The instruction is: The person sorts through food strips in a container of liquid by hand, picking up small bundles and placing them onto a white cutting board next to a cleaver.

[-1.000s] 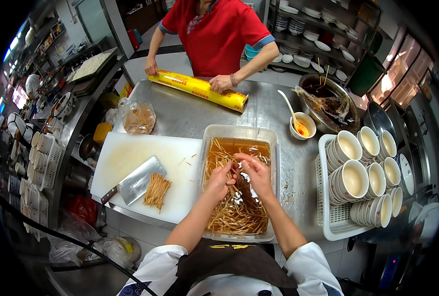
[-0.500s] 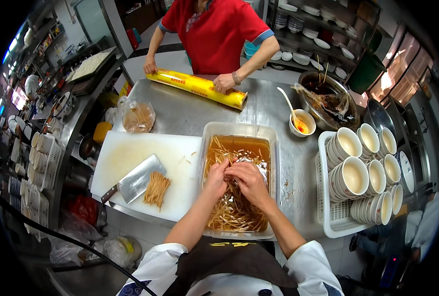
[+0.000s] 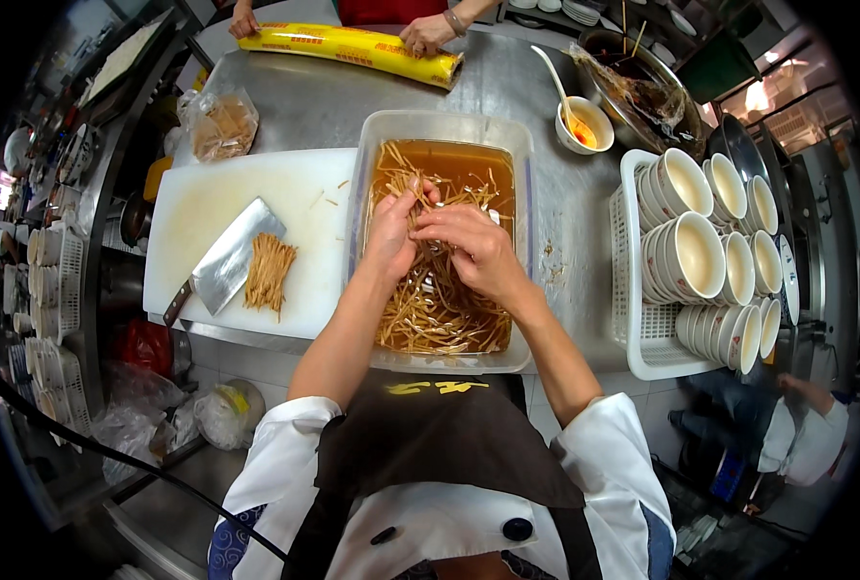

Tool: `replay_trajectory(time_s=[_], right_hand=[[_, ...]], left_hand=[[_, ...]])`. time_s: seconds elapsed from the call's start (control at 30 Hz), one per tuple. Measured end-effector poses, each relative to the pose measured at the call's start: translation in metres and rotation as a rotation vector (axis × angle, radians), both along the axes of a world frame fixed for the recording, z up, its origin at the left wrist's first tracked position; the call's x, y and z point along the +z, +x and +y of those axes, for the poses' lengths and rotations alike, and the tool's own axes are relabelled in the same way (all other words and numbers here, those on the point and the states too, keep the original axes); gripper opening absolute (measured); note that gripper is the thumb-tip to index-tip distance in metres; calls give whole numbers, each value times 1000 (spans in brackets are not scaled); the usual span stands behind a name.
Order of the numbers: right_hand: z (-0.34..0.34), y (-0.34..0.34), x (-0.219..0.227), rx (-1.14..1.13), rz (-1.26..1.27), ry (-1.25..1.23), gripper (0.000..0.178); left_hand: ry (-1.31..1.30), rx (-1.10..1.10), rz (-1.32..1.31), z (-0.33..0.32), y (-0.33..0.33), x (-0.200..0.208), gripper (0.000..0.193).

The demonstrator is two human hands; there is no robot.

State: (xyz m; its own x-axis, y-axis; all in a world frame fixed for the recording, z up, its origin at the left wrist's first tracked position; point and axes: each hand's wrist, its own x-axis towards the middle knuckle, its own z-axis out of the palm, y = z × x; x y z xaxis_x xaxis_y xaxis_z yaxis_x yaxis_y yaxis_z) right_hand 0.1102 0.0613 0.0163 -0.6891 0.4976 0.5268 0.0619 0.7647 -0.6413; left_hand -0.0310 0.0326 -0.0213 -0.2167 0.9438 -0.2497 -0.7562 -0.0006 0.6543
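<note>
A shiny steel surface (image 3: 304,97) stands above a pale tiled floor (image 3: 652,416); another long metal surface (image 3: 111,140) runs along the dim left side, and bright light (image 3: 759,95) glows upper right.

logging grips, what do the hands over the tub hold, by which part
The left hand holds a bunch of thin brown strips, ends poking out above it; the exact grip point is hidden. Whether the right hand grips too cannot be told.
</note>
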Motion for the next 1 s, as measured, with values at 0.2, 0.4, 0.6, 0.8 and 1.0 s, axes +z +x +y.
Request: replay_trajectory(time_s=[0.2, 0.4, 0.6, 0.8, 1.0], right_hand=[[2, -2, 6, -56, 63, -70, 27], [9, -17, 9, -319, 174, -432, 15], [40, -36, -14, -359, 198, -772, 14], [39, -32, -9, -172, 339, -1159, 21], [41, -25, -7, -190, 340, -1136, 19]], left_hand=[[-86, 21, -51, -1, 0, 6, 19], [-61, -31, 45, -1, 0, 9, 19], [-26, -134, 92, -4, -4, 9, 17], [-24, -125, 102, -4, -1, 12, 21], [-30, -105, 75, -4, -1, 9, 17]])
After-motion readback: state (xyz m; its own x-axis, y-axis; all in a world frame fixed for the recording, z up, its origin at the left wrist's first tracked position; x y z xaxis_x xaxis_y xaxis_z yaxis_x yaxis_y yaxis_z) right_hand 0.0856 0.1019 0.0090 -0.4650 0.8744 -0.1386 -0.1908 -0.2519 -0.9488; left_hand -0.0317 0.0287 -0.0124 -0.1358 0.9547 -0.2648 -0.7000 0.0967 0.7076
